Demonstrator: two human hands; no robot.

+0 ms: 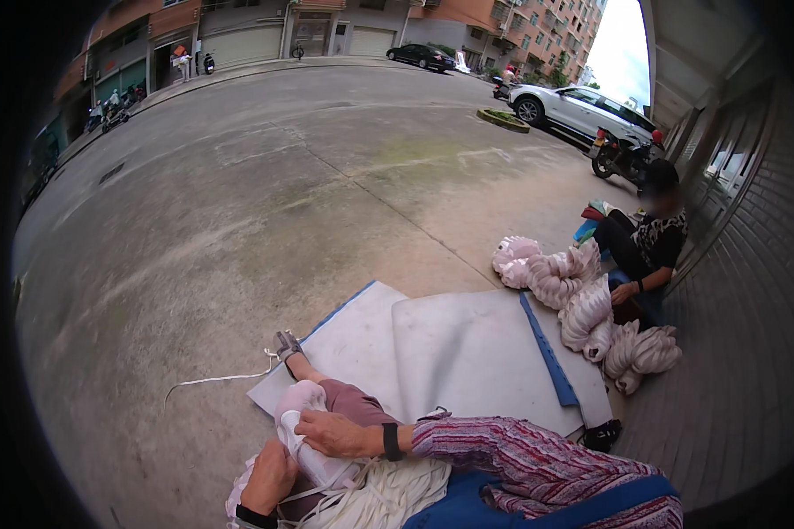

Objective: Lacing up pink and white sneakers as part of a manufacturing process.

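My right hand (333,433), at the end of a striped sleeve with a black wristband, has its fingers pinched on a pale pink-and-white fabric piece (319,465) over my lap. Close by on the left, my left hand (272,477) is closed with its fingers bent at the edge of the same pale material; exactly what it grips is hidden. A rounded pink bundle (300,398) rests against my leg just beyond the hands. Loose cream-white straps (388,492) lie heaped across my lap, over blue cloth.
White sheets (468,353) with blue edges cover the ground ahead. Bulky bundles of pale pink stacked pieces (582,313) lie to the right, beside a seated person (657,238). A thin white strap (212,381) trails left. Farther off stand a motorcycle (622,159) and a white car (582,110).
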